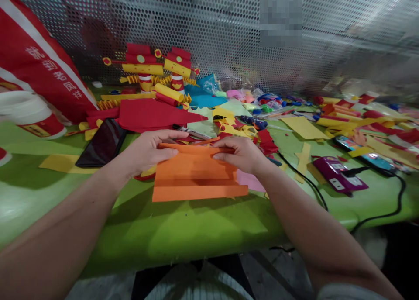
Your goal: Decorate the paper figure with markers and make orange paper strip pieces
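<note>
An orange sheet of paper [196, 171] lies near the front edge of the green table, with a fold along its near side and its far edge turned up. My left hand [149, 151] pinches the far left corner between thumb and fingers. At the far right corner, my right hand [240, 153] holds the same sheet, thumb on the near side. A black and white marker [196, 134] lies just beyond the sheet. Part of a pink paper [250, 181] shows beside its right edge.
A black phone [103, 145], red paper [147, 113] and a paper cup [32, 114] are on the left. Two paper figures [144, 68] stand behind. Yellow scraps, a purple power adapter [338, 173] with a black cable and another phone [363, 153] are on the right.
</note>
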`<move>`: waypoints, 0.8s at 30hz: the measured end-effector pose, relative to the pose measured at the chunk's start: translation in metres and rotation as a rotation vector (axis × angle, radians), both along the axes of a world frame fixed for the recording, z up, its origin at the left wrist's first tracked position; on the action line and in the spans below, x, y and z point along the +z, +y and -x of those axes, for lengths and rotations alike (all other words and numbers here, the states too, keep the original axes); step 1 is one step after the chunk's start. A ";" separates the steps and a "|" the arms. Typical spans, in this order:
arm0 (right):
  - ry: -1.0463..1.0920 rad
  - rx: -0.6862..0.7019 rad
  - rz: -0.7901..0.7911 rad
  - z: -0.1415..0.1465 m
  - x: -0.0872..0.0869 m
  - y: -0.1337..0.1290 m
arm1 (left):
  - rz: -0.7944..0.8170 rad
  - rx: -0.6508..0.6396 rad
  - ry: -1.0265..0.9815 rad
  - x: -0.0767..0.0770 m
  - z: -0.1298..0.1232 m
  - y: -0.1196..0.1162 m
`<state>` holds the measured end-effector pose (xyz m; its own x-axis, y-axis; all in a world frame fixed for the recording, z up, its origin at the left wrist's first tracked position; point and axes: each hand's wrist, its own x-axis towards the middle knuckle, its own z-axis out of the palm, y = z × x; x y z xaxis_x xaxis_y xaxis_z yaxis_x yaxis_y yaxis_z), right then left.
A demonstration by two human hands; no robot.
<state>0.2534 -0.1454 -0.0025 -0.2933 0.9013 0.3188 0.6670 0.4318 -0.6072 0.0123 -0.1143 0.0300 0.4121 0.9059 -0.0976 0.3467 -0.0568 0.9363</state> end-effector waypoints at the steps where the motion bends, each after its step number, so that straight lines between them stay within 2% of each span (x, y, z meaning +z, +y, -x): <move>1: -0.006 -0.004 0.003 0.000 0.000 0.000 | -0.010 0.001 0.012 0.000 -0.001 0.000; 5: -0.065 0.007 -0.019 -0.001 0.000 -0.001 | 0.007 0.024 -0.005 -0.002 -0.003 0.003; 11: -0.096 0.132 -0.100 -0.004 0.001 -0.002 | 0.094 0.097 -0.132 -0.004 0.000 0.005; 18: -0.194 0.123 -0.247 -0.004 0.002 -0.004 | 0.107 0.032 -0.212 0.000 0.006 0.003; 21: -0.192 0.108 -0.204 -0.003 0.002 -0.004 | 0.079 0.059 -0.150 0.000 0.004 0.003; 24: -0.153 0.085 -0.075 0.000 0.004 -0.003 | 0.077 0.051 -0.091 -0.001 0.002 0.004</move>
<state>0.2537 -0.1483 0.0013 -0.4174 0.8467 0.3299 0.7083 0.5306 -0.4656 0.0098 -0.1106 0.0294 0.3761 0.9172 -0.1316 0.2608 0.0315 0.9649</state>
